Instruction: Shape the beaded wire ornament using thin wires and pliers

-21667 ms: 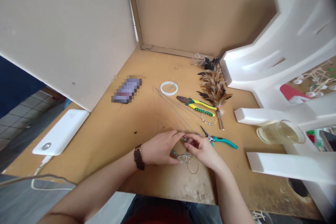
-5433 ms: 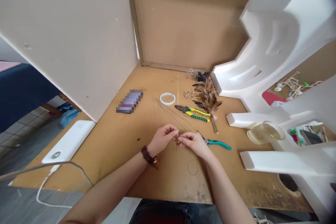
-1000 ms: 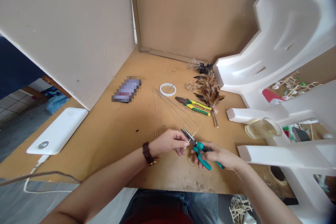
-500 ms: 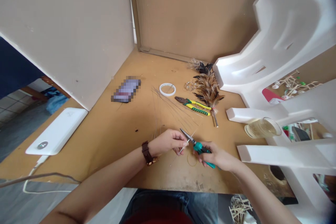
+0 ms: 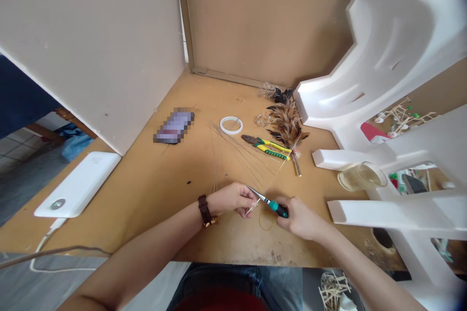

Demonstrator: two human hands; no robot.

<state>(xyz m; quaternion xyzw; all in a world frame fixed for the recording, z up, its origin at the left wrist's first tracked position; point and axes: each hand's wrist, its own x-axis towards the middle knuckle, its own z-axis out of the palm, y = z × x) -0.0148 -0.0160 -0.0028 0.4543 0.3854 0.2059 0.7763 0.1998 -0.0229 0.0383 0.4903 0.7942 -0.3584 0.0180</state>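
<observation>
My left hand (image 5: pixel 239 199) is closed in a pinch on a thin wire (image 5: pixel 251 210) near the table's front edge. My right hand (image 5: pixel 297 218) wraps round the teal and black handles of long-nose pliers (image 5: pixel 273 205). The pliers' slim jaws point up and left and meet the wire beside my left fingertips. From there a thin strand slants up and right toward the feathers. Several fine wires (image 5: pixel 241 148) lie fanned out beyond my hands. A thin yellowish ring (image 5: pixel 265 220) rests on the table between the hands.
Yellow-green combination pliers (image 5: pixel 266 146), a white ring (image 5: pixel 231 125) and a bundle of brown feathers (image 5: pixel 286 121) lie farther back. A phone (image 5: pixel 174 126) and white power bank (image 5: pixel 78 184) are left. A glass (image 5: pixel 361 176) sits in the white plastic frame (image 5: pixel 350 211) at right.
My right hand has turned the long-nose pliers, and their handles are now closer together in my grip. My left hand has shifted slightly left and down, still pinching the wire.
</observation>
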